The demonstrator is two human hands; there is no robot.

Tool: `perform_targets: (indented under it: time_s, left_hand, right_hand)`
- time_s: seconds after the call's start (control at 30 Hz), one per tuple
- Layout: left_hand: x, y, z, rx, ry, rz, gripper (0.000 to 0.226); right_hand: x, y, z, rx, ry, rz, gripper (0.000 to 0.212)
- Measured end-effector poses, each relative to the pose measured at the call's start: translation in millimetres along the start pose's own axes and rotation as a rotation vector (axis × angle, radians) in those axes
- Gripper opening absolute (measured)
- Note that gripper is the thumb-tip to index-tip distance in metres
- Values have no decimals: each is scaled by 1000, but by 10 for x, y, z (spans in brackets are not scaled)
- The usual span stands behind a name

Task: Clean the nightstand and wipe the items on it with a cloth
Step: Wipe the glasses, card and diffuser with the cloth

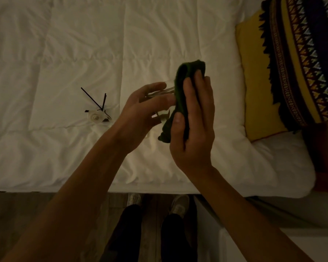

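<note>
My left hand [140,114] holds a small clear glass object [160,93] above the white bed, fingers curled round it. My right hand [195,118] grips a dark green cloth [184,87] and presses it against the right side of the glass. Most of the glass is hidden between my fingers and the cloth. On the duvet to the left lies a small white stopper with thin black reed sticks [98,110].
A white duvet [83,53] covers the bed in front of me. A yellow pillow [257,91] and a patterned dark blanket [301,63] lie at the right. A white nightstand corner [254,246] shows at lower right. My shoes stand on the wooden floor [27,214].
</note>
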State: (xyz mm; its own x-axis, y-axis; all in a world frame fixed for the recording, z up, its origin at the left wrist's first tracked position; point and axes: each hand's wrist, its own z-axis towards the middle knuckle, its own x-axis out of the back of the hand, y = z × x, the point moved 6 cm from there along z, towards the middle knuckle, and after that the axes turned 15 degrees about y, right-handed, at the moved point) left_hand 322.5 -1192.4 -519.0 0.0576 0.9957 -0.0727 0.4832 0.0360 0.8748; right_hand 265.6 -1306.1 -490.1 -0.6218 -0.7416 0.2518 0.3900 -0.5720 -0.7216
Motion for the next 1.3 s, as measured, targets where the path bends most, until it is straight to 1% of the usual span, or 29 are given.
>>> perform_targets:
  time_s: [0.03, 0.1, 0.17, 0.23, 0.3, 0.4, 0.53, 0.6, 0.63, 0.7, 0.73, 0.8, 0.9, 1.0, 1.1, 1.17, 1.23, 1.3]
  left_hand:
    - [-15, 7, -7, -9, -1, 31, 73]
    - [-24, 12, -22, -28, 52, 73, 81]
    - [-33, 1, -18, -31, 88, 36, 87]
    - [-19, -3, -6, -21, 98, -26, 87]
    - [2, 20, -1, -27, 73, -44, 81]
    - [-27, 35, -26, -16, -24, -86, 75]
    - [-47, 60, -28, -27, -107, -107, 87]
    - [-65, 52, -29, -2, -84, -60, 88]
    - [-63, 41, -26, -9, -54, -1, 87]
    - [-25, 27, -21, -58, 7, 145, 87]
    - [3, 30, -21, -84, 24, 182, 88]
    - [57, 30, -17, -102, 34, 184, 94]
    - [61, -22, -17, -83, 22, 160, 106]
    - [26, -27, -13, -99, 67, 144, 102]
    - [48, 0, -24, -137, 66, 139, 90]
    - [39, -7, -66, -171, 58, 148, 87]
    - [29, -6, -122, -219, 82, 148, 87]
    - [18, 40, -172, -294, 95, 181, 86]
  right_hand:
    - [7, 20, 2, -24, 2, 6, 46]
    - [15, 61, 6, -56, 1, 17, 46]
    - [12, 86, 13, -47, -5, 24, 46]
    - [3, 121, 18, -48, -14, 44, 46]
    - [1, 161, 19, -85, -23, 83, 47]
    - [14, 236, 18, -145, -33, 133, 48]
    - [28, 285, 12, -205, -24, 162, 48]
    - [26, 287, -5, -206, -30, 158, 48]
    - [34, 297, -7, -209, -30, 149, 48]
    - [68, 319, -15, -208, -26, 119, 49]
    - [86, 324, -22, -199, -28, 98, 49]
    - [97, 319, -31, -166, -48, 60, 48]
    - [47, 272, -37, -119, -81, 57, 47]
    - [25, 252, -38, -123, -71, 88, 46]
    - [49, 302, -6, -219, -44, 177, 45]
    - [38, 377, 39, -328, -50, 262, 45]
    - [0, 457, 79, -474, -66, 331, 44]
    - [-52, 536, 87, -675, -61, 379, 44]
